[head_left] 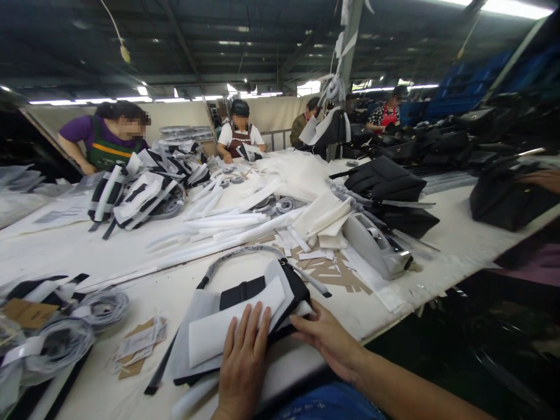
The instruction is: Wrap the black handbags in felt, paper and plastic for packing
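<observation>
The black bag (pixel 242 293) lies on the desk (pixel 144 294) right in front of the person, with a white sheet (pixel 214 338) over it; the left hand (pixel 245 353) rests flat on the sheet, fingers nearly together, while the right hand (pixel 332 341) seems to pinch the bag's right end between thumb and fingers; to do this well, press evenly so the sheet does not slide, and keep the right grip light enough not to crease the corner; the strap (pixel 238 251), looped behind and wrapped, could catch; paper tags (pixel 142 345) and coiled straps (pixel 59 347) lie to the left; cardboard strips (pixel 324 269), white padding (pixel 227 221) and a grey bag (pixel 371 245) crowd the far side, limiting room to turn it.
</observation>
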### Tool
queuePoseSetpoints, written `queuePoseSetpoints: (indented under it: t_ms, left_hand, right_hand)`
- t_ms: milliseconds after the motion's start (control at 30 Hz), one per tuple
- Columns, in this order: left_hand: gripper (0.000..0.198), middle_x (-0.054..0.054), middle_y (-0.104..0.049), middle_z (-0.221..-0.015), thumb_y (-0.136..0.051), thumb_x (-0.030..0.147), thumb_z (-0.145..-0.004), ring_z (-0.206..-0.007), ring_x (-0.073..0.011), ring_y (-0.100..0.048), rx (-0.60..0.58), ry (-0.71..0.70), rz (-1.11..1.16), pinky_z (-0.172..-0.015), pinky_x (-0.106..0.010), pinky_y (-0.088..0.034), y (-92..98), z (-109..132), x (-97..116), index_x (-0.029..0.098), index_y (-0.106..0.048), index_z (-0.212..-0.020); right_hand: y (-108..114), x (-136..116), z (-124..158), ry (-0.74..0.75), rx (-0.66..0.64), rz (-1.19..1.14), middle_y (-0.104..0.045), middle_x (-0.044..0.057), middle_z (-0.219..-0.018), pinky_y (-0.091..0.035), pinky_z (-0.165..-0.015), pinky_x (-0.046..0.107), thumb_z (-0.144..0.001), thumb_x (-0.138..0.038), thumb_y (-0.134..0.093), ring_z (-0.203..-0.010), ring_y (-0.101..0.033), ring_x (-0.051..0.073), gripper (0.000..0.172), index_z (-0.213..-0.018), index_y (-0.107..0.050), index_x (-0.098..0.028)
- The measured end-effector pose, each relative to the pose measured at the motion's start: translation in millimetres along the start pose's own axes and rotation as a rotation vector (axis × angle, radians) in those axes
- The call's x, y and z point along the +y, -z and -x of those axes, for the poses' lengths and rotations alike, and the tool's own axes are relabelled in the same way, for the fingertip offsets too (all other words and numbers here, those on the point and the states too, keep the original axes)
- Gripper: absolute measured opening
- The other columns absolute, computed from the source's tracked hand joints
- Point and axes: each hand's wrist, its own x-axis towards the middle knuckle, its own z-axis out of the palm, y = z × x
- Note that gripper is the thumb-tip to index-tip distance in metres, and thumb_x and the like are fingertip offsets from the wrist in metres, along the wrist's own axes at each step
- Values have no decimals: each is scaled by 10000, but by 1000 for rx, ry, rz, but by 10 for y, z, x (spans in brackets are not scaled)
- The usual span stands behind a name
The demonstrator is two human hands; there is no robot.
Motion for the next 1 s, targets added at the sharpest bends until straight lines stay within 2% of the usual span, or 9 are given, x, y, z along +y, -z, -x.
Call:
queuePoseSetpoints:
  t_ms: [133,200,300,433,533,600,800,900,1000]
  left_hand:
    - [652,-85,-493,-1502,-398,92,-965,-1400,-253,-449,36,-13,31,-1224,-447,-252,9,-7,-61,192,-214,-1583]
    - [638,-70,-500,-1498,-389,108,-976,-1403,-241,-445,43,-12,52,-1226,-426,-248,44,-30,-109,197,-213,-1584]
    - [635,-55,-504,-1497,-399,139,-987,-1394,-236,-459,51,7,69,-1222,-414,-261,88,-69,-177,205,-202,-1586]
    - [637,-56,-501,-1500,-398,126,-982,-1379,-247,-477,48,-3,55,-1205,-426,-292,90,-86,-231,205,-208,-1585]
    - [642,-54,-490,-1509,-402,117,-979,-1379,-242,-477,39,-15,42,-1212,-417,-276,74,-71,-246,202,-207,-1585]
    - [651,-51,-481,-1516,-402,107,-974,-1387,-236,-467,21,-15,41,-1212,-412,-276,67,-58,-250,206,-201,-1586]
    - [657,-47,-492,-1508,-401,117,-969,-1393,-237,-459,17,2,59,-1201,-416,-300,74,-57,-260,218,-200,-1586]
    - [641,-54,-505,-1499,-399,127,-970,-1380,-234,-475,45,18,68,-1199,-405,-293,94,-77,-272,207,-224,-1581]
    - [630,-69,-522,-1483,-417,132,-965,-1363,-239,-493,89,34,75,-1182,-398,-307,120,-110,-293,191,-255,-1571]
  right_hand:
    - [30,11,-1,82,-89,117,-730,89,-1137,-569,-911,401,-743,-437,-821,-1057,-689,245,559,-1214,-635,-201]
    - [170,-56,-41,241,-148,455,-750,78,-1062,-606,-819,368,-860,-494,-696,-967,-719,224,432,-1172,-673,-196]
    - [618,-298,-159,538,-48,1047,-771,55,-905,-620,-741,369,-955,-507,-540,-828,-741,220,367,-1070,-740,-221]
    - [1451,-696,-372,708,252,1266,-684,137,-1258,-462,-1059,523,-961,-327,-481,-1194,-626,307,330,-1158,-714,-202]
    - [1915,-802,-506,740,377,1428,-650,199,-1297,-467,-1035,557,-894,-199,-506,-1203,-613,348,330,-1149,-707,-141]
    - [2066,-775,-563,737,411,1531,-694,190,-1219,-513,-977,525,-876,-169,-520,-1136,-651,342,292,-1079,-729,-143]
    - [2013,-768,-583,764,504,1745,-765,136,-988,-555,-786,392,-945,-197,-486,-895,-720,287,277,-923,-760,-166]
    - [1852,-805,-488,831,494,1788,-763,128,-1042,-522,-892,419,-954,-198,-488,-944,-712,280,276,-971,-761,-165]
    - [1583,-700,-267,896,428,1801,-753,96,-1119,-456,-1032,438,-965,-199,-479,-1032,-694,252,283,-1032,-754,-189]
